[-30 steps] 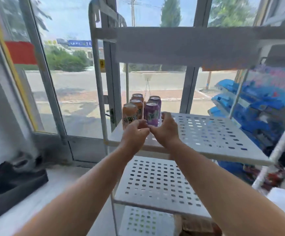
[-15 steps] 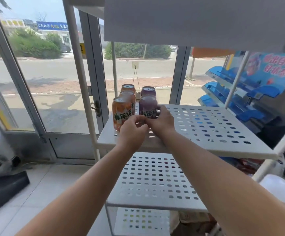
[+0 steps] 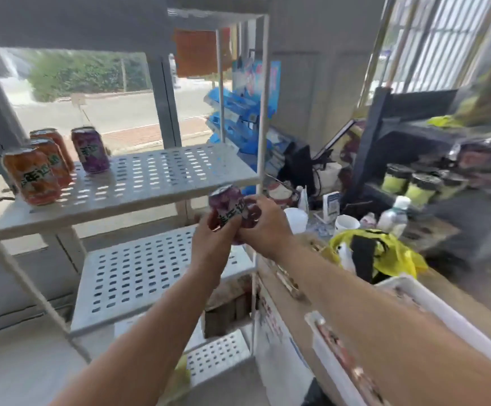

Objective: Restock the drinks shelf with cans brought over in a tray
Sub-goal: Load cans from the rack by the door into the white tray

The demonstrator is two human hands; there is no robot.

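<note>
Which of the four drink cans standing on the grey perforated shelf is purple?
The purple drink can at the group's right end, standing alone; the three orange drink cans form a row left of it.

I note a white perforated shelf unit [image 3: 162, 174]. On its upper tier, at the left end, three orange cans [image 3: 34, 178] stand upright in a close row running front to back. One purple can [image 3: 91, 153] stands upright just right of the rear ones. Further perforated tiers lie below.
</note>
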